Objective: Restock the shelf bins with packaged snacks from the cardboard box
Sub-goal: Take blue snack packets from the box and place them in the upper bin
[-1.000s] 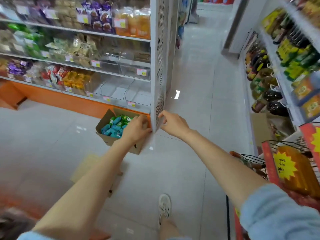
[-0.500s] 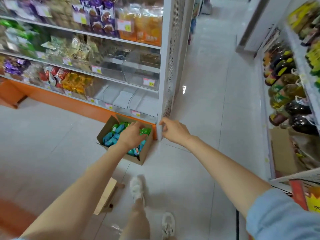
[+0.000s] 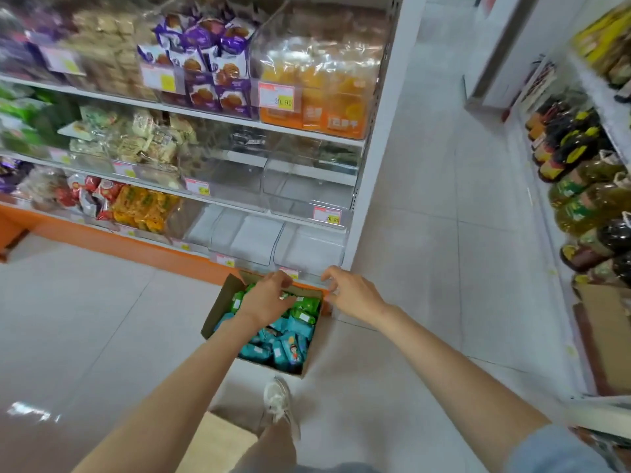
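Note:
An open cardboard box [image 3: 218,302] sits on the floor against the shelf base, holding green snack packets [image 3: 307,307] at its far end and teal snack packets [image 3: 290,346] nearer me. My left hand [image 3: 266,298] is down over the green packets, its loosely bent fingers touching them. My right hand [image 3: 351,291] is at the front lip of the bottom-right clear bin [image 3: 307,247], with finger and thumb curled at that lip. That bin and the clear bin beside it [image 3: 252,238] look empty.
Upper shelves hold orange packs [image 3: 327,97], purple packs [image 3: 208,63] and other snacks. A white shelf end post [image 3: 375,148] stands right of the bins. Bottles [image 3: 580,186] line the rack on the right. My shoe [image 3: 278,401] is just behind the box, beside a flat cardboard piece [image 3: 218,442].
I have stepped closer to the shelf and box. My left hand has reached further over the green packets. My right hand has shifted from the shelf post to the bottom bin's lip.

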The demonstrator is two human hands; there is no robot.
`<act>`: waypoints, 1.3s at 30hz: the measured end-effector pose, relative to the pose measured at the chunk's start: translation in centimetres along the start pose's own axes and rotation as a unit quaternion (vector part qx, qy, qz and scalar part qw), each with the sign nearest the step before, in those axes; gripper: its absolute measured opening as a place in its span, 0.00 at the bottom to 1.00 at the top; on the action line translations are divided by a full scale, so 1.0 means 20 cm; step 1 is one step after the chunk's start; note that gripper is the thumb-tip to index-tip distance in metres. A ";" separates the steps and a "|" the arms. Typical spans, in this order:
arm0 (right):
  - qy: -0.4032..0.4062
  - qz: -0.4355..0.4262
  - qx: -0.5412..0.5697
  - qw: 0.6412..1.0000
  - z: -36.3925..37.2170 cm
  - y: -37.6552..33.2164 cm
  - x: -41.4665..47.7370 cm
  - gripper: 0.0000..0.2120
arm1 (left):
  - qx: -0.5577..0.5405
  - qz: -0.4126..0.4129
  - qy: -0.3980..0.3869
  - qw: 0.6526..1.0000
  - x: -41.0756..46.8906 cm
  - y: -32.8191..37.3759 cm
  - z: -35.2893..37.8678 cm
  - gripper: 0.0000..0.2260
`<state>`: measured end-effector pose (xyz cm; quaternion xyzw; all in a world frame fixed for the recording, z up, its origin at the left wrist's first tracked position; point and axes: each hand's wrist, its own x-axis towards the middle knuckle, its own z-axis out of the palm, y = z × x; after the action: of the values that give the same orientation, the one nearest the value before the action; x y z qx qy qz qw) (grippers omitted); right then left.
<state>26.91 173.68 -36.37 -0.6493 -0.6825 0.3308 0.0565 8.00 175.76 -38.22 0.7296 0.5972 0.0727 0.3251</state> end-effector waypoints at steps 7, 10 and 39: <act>-0.014 0.037 0.025 0.999 0.08 -0.12 0.31 0.18 | -0.013 -0.021 -0.042 0.999 0.23 -0.17 -0.14 0.10; -0.034 0.030 0.038 0.998 0.09 -0.15 0.41 0.18 | -0.034 -0.033 -0.024 0.999 0.29 -0.23 -0.16 0.11; 0.050 0.132 0.197 0.970 0.88 -0.03 1.18 0.09 | -0.051 -0.003 -0.130 0.990 0.98 -1.06 0.15 0.10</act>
<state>13.97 188.84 -58.11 -0.7256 -0.5085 0.4299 0.1733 -2.51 194.20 -57.92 0.7135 0.5477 0.0066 0.4369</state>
